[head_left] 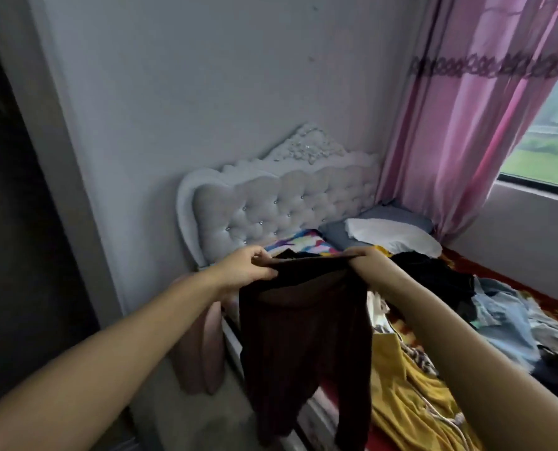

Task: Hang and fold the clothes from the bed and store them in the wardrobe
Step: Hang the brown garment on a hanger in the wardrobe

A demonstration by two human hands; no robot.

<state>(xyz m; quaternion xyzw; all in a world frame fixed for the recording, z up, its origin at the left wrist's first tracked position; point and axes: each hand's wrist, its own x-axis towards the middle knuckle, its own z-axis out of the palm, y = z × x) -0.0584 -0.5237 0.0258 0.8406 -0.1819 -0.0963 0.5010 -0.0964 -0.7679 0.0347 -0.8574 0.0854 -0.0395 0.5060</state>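
Note:
A dark brown garment [303, 336], seemingly a pair of trousers, hangs in the air in front of me over the bed's left edge. My left hand [246, 266] grips its top edge on the left, fingers curled round the fabric. My right hand [363, 255] grips the same edge on the right, mostly hidden behind the cloth. The two legs dangle down toward the floor. On the bed [551, 304] lie a yellow garment [407, 395], a black one [433, 275] and a pale blue denim piece [505, 320]. The dark opening at the far left [7, 222] may be the wardrobe.
A white tufted headboard [280, 203] stands against the grey wall. Grey and white pillows [391, 234] and a multicoloured cloth [303, 244] lie at the bed's head. A pink curtain [473, 125] hangs by the window at right. A pinkish object [202, 353] sits beside the bed.

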